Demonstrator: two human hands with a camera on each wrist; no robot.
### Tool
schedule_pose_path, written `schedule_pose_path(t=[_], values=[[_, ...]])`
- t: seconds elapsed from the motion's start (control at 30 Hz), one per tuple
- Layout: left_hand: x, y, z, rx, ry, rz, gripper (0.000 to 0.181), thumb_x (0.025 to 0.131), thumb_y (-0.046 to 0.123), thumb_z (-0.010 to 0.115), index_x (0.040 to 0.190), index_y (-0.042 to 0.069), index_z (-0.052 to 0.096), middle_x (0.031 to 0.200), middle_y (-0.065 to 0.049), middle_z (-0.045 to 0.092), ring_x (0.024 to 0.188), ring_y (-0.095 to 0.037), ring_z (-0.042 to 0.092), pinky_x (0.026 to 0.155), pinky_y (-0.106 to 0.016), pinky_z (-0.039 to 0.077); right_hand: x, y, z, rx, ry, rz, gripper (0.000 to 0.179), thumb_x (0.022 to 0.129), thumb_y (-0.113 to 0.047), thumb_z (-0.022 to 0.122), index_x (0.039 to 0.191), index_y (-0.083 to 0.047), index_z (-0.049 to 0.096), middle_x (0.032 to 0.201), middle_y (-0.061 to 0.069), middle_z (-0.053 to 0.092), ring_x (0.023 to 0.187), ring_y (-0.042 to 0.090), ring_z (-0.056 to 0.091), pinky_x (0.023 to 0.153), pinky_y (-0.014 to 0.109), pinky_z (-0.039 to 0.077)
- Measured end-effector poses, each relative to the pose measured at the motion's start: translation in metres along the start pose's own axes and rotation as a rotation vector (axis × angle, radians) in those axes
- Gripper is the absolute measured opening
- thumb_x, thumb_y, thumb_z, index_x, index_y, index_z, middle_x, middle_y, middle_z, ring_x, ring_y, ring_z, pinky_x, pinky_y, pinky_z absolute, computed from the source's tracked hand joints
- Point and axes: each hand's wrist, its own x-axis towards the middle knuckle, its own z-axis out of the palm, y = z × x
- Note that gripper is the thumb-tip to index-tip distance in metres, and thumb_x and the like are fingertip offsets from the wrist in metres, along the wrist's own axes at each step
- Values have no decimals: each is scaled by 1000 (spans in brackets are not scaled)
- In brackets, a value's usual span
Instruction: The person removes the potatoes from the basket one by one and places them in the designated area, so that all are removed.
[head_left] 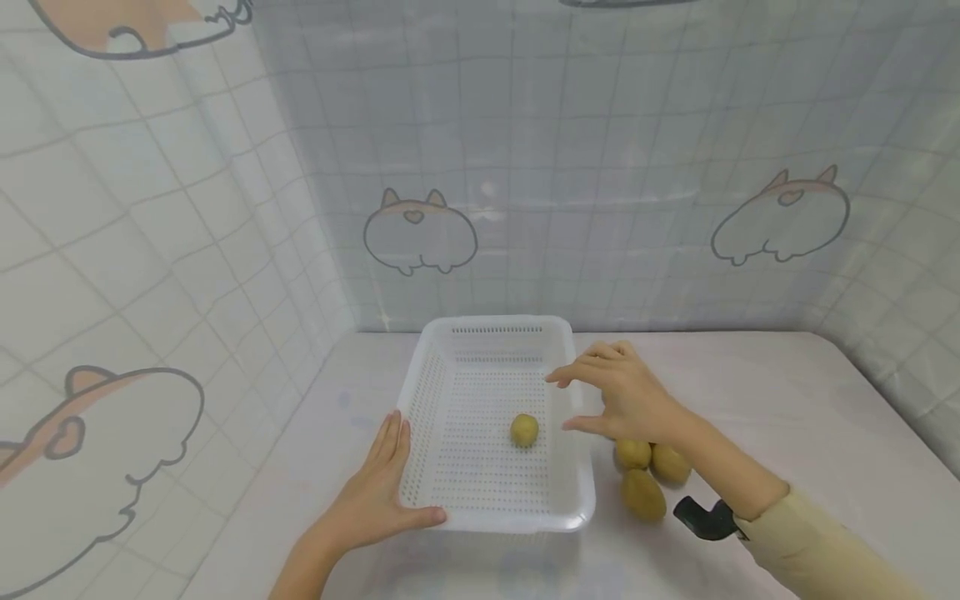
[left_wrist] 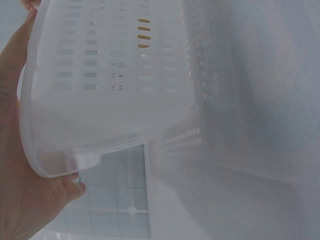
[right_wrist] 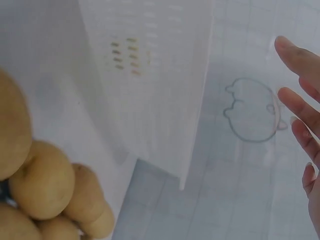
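Observation:
A white perforated plastic basket stands on the table with one small round potato inside. My left hand rests against its near left corner, fingers straight along the left side and thumb on the near rim. In the left wrist view, that hand lies along the basket rim. Above the right rim hovers my right hand, thumb and fingers spread apart, with nothing between them. Several potatoes lie in a pile right of the basket, below the right wrist. The right wrist view shows these potatoes close up.
A pale cloth covers the table. Behind it hangs a grey-white checked curtain with corgi drawings, and another stretch runs along the left side. A black strap piece sits at the right sleeve's cuff.

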Motion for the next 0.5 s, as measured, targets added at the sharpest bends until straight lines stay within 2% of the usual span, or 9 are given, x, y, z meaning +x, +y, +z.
schedule_pose_path(t=[0.17, 0.37, 0.5], values=[[0, 2, -1, 0, -3, -1, 132, 67, 72, 70, 148, -12, 9, 157, -25, -7, 145, -40, -5, 112, -55, 14, 11, -7, 4, 10, -44, -22, 50, 69, -39, 86, 114, -24, 69, 103, -14, 68, 98, 10, 51, 85, 37, 33], [0, 3, -2, -13, -2, 8, 131, 67, 70, 71, 147, -13, 10, 157, -26, -7, 144, -40, -5, 112, -56, 14, 25, -11, 10, -22, -40, -87, 49, 67, -39, 87, 111, -25, 69, 103, -14, 68, 97, 11, 53, 84, 38, 37], [0, 2, -1, -9, 0, 2, 131, 67, 70, 71, 148, -13, 10, 157, -26, -6, 145, -39, -5, 112, -55, 14, 35, -14, 14, -13, -48, -95, 46, 68, -39, 86, 109, -26, 69, 103, -15, 68, 99, 11, 53, 82, 37, 36]])
